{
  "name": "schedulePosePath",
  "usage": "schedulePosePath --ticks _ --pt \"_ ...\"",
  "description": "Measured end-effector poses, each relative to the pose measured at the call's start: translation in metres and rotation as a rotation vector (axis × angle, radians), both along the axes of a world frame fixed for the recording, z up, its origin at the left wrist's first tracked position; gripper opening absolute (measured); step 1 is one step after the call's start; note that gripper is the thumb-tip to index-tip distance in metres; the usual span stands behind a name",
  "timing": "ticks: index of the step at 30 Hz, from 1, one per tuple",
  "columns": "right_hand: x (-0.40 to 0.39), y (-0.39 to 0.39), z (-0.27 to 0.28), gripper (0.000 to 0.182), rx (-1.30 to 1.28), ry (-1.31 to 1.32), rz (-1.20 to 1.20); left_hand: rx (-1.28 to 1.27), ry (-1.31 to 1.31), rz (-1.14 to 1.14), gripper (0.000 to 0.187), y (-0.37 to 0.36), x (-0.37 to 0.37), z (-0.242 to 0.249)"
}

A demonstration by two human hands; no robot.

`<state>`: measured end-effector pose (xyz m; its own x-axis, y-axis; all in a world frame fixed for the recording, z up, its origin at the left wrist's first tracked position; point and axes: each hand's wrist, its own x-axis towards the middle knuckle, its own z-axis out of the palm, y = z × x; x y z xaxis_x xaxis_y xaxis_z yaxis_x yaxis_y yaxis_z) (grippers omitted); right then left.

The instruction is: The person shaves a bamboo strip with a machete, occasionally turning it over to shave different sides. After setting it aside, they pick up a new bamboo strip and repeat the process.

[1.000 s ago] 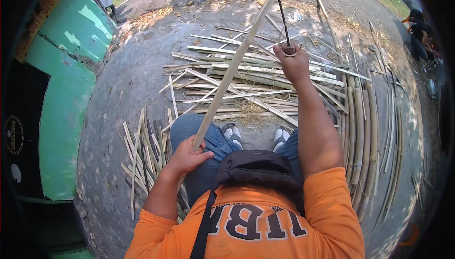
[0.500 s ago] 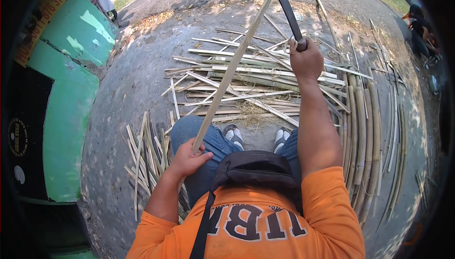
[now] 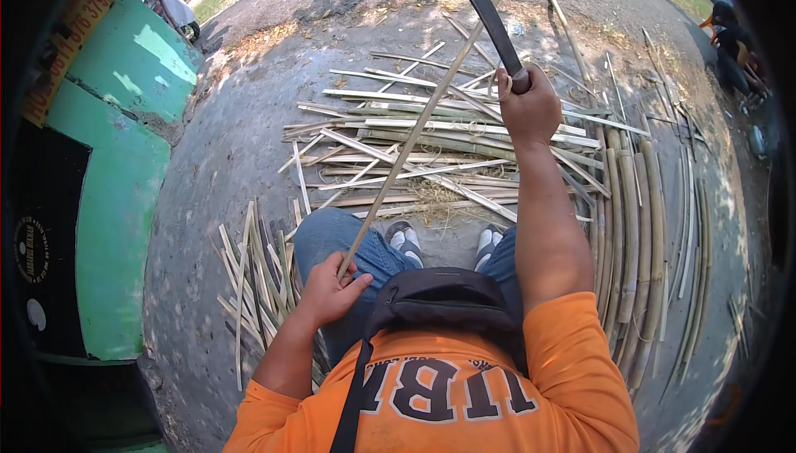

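A long, thin bamboo strip (image 3: 428, 113) slanted up from above the person's left thigh to the top edge of the view, leaning toward the right. Its lower end was in the left hand (image 3: 333, 291), pinched between thumb and curled fingers. The right hand (image 3: 531, 111), stretched forward, was closed in a fist around the handle of a knife with a long, dark, curved blade (image 3: 487, 17). The blade pointed up and to the left and crossed the line of the strip; whether the two touched could not be told.

Beyond the knees lay a loose pile of split bamboo (image 3: 464, 131), mostly crosswise. Round bamboo poles (image 3: 630, 237) lay lengthwise to the right, and a bundle of narrow slats (image 3: 249, 283) fanned out on the left. The person wore an orange shirt (image 3: 580, 370), blue jeans (image 3: 327, 237) and a black waist pouch (image 3: 448, 299). Grey concrete (image 3: 211, 154) spread underneath, with a green wall (image 3: 124, 212) at left and another person (image 3: 730, 55) at far right.
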<state>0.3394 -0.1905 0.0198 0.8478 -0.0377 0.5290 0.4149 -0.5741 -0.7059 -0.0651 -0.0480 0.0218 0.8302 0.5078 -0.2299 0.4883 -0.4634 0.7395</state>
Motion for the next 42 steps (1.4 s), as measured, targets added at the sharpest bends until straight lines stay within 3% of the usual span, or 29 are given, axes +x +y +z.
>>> schedulePosePath --ticks 6,18,29,35,42 --pt "-0.004 0.004 0.010 0.047 0.112 0.082 0.007 0.098 -0.073 0.037 0.036 -0.007 -0.004 -0.005" --pt "0.004 0.000 0.002 0.026 0.316 -0.025 0.131 0.199 -0.100 0.141 0.033 -0.020 -0.004 -0.009" --pt "-0.004 0.002 -0.004 0.033 0.318 0.117 0.284 0.250 -0.180 0.148 0.033 -0.022 -0.008 -0.015" --pt "-0.008 0.006 -0.005 0.035 0.292 0.058 0.340 0.269 -0.187 0.173 0.034 -0.018 -0.012 -0.012" --pt "-0.019 0.019 -0.005 0.045 0.549 0.305 0.786 0.090 -0.169 0.145 0.033 0.000 -0.009 -0.011"
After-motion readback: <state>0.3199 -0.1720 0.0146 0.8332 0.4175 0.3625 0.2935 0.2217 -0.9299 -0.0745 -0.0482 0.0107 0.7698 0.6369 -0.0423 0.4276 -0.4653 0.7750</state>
